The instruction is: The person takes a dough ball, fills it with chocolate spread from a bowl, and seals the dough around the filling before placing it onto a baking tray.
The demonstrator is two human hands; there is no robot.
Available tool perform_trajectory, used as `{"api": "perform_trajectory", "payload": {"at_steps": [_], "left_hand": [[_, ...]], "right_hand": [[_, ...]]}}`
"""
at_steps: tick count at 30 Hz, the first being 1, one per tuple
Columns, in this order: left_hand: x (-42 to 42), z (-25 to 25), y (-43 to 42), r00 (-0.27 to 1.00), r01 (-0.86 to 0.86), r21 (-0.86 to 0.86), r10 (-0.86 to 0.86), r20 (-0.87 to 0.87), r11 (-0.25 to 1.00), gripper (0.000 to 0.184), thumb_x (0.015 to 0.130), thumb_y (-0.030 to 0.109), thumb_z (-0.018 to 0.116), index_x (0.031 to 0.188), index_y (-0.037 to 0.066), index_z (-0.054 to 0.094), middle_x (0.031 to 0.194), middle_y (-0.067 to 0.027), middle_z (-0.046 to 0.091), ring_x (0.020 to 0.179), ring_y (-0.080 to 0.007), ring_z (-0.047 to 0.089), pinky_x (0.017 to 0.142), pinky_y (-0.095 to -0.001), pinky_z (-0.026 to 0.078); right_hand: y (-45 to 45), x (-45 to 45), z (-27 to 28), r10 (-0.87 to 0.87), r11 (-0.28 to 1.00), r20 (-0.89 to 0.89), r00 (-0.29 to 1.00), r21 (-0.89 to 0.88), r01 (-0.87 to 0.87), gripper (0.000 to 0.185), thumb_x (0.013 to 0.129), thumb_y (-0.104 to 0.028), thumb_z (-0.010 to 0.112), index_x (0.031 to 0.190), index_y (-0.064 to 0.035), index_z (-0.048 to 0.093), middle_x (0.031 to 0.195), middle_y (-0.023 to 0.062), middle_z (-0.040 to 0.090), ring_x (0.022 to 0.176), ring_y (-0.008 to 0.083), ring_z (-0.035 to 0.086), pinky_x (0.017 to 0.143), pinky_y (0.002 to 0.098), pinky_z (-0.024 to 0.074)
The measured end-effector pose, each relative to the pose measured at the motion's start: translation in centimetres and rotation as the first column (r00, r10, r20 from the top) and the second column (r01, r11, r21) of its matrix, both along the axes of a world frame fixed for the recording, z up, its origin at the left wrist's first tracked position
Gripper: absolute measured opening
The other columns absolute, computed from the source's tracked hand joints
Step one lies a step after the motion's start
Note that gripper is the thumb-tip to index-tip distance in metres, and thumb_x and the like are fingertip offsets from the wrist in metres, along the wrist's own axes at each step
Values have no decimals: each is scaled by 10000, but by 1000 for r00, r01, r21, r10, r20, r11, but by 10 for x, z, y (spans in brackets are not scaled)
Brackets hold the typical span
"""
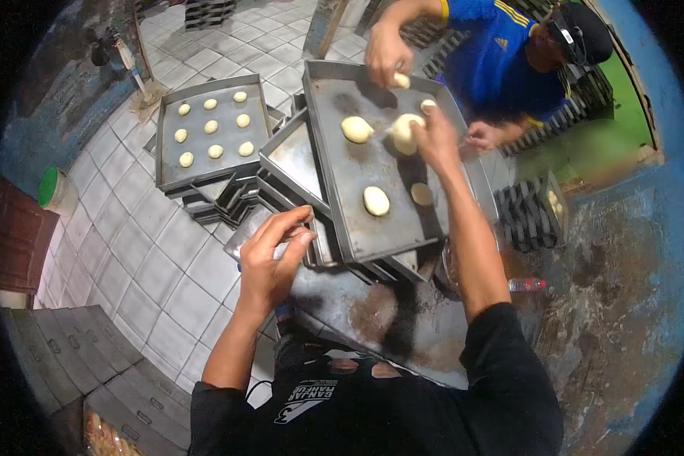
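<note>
A metal baking tray point(334, 175) sits at a slant on top of stacked trays in front of me. My right hand point(439, 140) reaches over it, its fingers on a pale dough ball point(406, 137); motion blurs them slightly. Other dough balls lie on the tray: one at the left point(356, 130), one nearer me point(376, 201). A small dough piece point(428, 106) shows just beyond my right hand. My left hand point(272, 254) hovers by the tray's near left corner, fingers loosely bent, thumb apart, holding nothing.
Across the tray, a co-worker's hand point(388, 57) holds a dough piece point(400, 80); their other hand point(482, 137) is by the tray's right edge. At left, another tray point(197, 121) of dough balls tops a stack. A bottle point(526, 285) lies right, a bucket point(57, 191) far left.
</note>
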State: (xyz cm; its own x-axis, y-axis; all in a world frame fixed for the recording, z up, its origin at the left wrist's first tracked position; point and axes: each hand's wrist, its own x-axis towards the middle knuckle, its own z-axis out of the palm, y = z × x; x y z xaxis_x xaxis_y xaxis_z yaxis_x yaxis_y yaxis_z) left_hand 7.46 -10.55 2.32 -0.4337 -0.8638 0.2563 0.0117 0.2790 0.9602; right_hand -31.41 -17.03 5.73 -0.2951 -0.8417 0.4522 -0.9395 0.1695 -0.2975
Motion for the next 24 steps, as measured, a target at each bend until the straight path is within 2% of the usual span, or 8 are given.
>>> {"api": "perform_trajectory", "payload": {"at_steps": [3, 6, 8, 13, 15, 18, 21, 24], "left_hand": [[-29, 16, 40, 990, 80, 112, -66, -123, 990, 327, 982, 0, 564, 1300, -63, 601, 1260, -181, 648, 1119, -226, 675, 909, -320, 559], [-96, 15, 103, 908, 152, 245, -37, -417, 957, 521, 1047, 79, 529, 1519, -46, 349, 1432, -183, 512, 1302, -256, 551, 1041, -356, 495], [-127, 15, 146, 833, 368, 405, -102, -545, 837, 471, 1096, 191, 463, 1507, -26, 385, 1354, -128, 564, 1194, -201, 594, 1000, -339, 503], [-180, -12, 264, 902, 369, 515, -164, -400, 773, 313, 1112, 327, 439, 1054, 59, 591, 949, -1, 592, 820, -60, 522, 697, -240, 436], [-195, -44, 308, 947, 302, 349, -237, -218, 887, 326, 1104, 350, 455, 1000, 77, 600, 874, 12, 570, 781, -64, 517, 669, -253, 434], [-214, -63, 376, 936, 351, 568, -276, -218, 744, 334, 1091, 367, 482, 959, 85, 603, 831, 8, 570, 715, -60, 514, 584, -245, 417], [-225, -79, 416, 917, 375, 509, -392, -79, 775, 396, 1068, 428, 524, 925, 65, 590, 784, 36, 571, 658, -67, 526, 560, -269, 444], [-221, -110, 438, 872, 487, 561, -411, -267, 669, 595, 1052, 541, 487, 1358, 32, 525, 1112, -91, 602, 919, -154, 576, 773, -318, 516]], "right_hand": [[96, 32, 54, -42, 968, 140, 989, -239, 75, 466, 932, -207, 682, 1316, 36, 582, 987, 227, 727, 877, 301, 738, 774, 402, 573], [199, 89, 49, 53, 949, -26, 998, -310, -59, 360, 902, -90, 711, 1223, 45, 618, 1014, 230, 690, 915, 358, 705, 779, 418, 565], [265, 129, 35, 185, 955, 48, 982, -246, -168, 297, 890, -59, 706, 1165, 33, 643, 1017, 222, 651, 961, 382, 673, 805, 422, 552], [411, 129, -14, 117, 948, 271, 956, -317, -26, 279, 900, -58, 710, 1153, 47, 657, 1002, 200, 650, 891, 289, 682, 761, 367, 547], [476, 132, -37, -18, 988, 681, 732, -100, 117, 276, 933, -72, 702, 1176, 48, 653, 997, 160, 681, 855, 192, 676, 739, 325, 539], [544, 115, -112, 147, 928, 988, 54, -157, 337, 291, 1000, -98, 648, 1251, 44, 613, 1033, 59, 692, 872, 105, 644, 760, 272, 525], [596, 119, -111, 340, 903, 932, -122, -287, 321, 322, 1001, -83, 642, 1285, 58, 584, 1102, 69, 689, 971, 106, 627, 873, 246, 498], [618, 102, -111, 382, 793, 924, -11, -321, 518, 282, 1015, -111, 619, 1265, 19, 623, 1124, 106, 718, 957, 116, 666, 812, 281, 532]]}}
